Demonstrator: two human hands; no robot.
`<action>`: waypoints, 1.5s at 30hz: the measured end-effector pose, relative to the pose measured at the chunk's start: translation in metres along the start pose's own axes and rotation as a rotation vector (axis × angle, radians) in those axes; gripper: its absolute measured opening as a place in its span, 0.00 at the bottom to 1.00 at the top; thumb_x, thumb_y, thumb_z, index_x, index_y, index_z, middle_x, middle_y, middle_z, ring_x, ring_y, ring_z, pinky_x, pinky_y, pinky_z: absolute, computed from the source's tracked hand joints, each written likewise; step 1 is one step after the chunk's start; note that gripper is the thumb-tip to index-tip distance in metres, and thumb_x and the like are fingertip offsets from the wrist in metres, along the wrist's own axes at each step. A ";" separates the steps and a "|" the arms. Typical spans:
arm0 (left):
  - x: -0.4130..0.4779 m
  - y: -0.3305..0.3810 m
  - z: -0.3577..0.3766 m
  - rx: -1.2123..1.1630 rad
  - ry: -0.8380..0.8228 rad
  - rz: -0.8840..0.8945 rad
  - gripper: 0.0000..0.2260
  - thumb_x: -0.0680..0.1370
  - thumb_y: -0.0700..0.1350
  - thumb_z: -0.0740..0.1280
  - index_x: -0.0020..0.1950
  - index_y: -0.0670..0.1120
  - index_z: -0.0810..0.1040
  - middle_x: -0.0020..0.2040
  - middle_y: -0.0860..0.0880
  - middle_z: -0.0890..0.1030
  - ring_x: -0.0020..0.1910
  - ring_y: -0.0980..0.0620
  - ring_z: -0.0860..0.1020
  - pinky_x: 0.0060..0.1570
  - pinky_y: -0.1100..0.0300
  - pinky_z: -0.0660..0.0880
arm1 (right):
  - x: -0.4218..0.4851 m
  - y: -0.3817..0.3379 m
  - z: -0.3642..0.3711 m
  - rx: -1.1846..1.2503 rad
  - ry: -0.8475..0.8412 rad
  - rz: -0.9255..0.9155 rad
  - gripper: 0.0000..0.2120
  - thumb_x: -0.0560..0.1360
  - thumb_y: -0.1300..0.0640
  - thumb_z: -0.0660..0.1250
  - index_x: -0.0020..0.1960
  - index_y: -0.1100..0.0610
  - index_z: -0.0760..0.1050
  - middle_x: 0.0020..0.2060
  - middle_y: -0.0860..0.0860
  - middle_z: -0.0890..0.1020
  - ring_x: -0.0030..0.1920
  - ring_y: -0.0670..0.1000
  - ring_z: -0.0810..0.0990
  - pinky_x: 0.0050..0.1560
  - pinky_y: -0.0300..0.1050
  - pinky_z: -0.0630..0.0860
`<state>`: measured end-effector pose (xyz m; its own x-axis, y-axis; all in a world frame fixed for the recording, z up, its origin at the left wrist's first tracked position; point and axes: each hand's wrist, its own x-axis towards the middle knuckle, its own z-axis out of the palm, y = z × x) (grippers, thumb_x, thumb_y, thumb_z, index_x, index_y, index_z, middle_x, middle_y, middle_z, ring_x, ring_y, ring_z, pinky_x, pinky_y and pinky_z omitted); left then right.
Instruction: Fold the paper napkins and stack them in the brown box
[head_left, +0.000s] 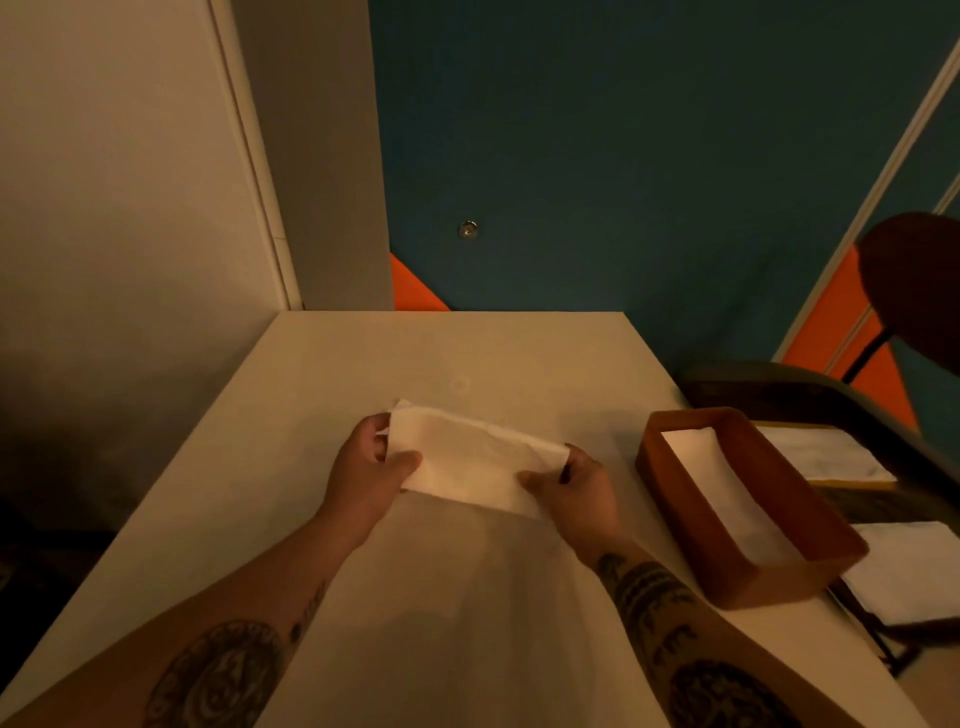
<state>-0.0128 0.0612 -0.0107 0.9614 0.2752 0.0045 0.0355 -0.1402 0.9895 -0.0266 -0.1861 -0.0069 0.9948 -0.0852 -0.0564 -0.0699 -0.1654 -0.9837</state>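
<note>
Napkin (475, 460) centre of table (322, 364); box (727, 545) right, napkins inside.

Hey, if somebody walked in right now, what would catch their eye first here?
The white napkin, pinched between the left hand and right hand over the middle of the table, draws the eye first. Next comes the brown box at its right edge, with folded napkins inside.

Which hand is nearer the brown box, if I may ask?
Right: the right hand pinches the napkin near the brown box; the left hand holds its opposite end, farther away.
</note>
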 end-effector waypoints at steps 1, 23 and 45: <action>0.001 0.005 -0.001 -0.130 -0.005 -0.036 0.22 0.76 0.35 0.73 0.67 0.50 0.73 0.55 0.48 0.84 0.51 0.48 0.83 0.44 0.52 0.81 | -0.002 -0.003 0.000 0.061 0.019 0.026 0.11 0.74 0.59 0.76 0.53 0.49 0.80 0.46 0.48 0.86 0.47 0.49 0.85 0.46 0.46 0.84; -0.037 0.062 0.070 -0.071 -0.243 -0.019 0.16 0.81 0.54 0.65 0.68 0.58 0.73 0.60 0.52 0.81 0.57 0.48 0.80 0.59 0.40 0.79 | -0.056 -0.063 -0.019 -0.080 0.076 -0.008 0.20 0.76 0.45 0.72 0.65 0.45 0.72 0.55 0.44 0.80 0.52 0.46 0.81 0.47 0.40 0.80; -0.084 0.116 0.269 -0.058 -0.248 -0.159 0.18 0.78 0.42 0.72 0.65 0.53 0.72 0.62 0.48 0.81 0.56 0.46 0.81 0.57 0.44 0.81 | -0.014 -0.060 -0.211 -0.327 0.238 0.110 0.13 0.80 0.51 0.67 0.64 0.51 0.73 0.53 0.47 0.78 0.53 0.51 0.76 0.56 0.51 0.76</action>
<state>-0.0156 -0.2339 0.0650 0.9827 0.0474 -0.1792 0.1817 -0.0570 0.9817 -0.0525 -0.3826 0.0889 0.9377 -0.3382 -0.0797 -0.2331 -0.4423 -0.8661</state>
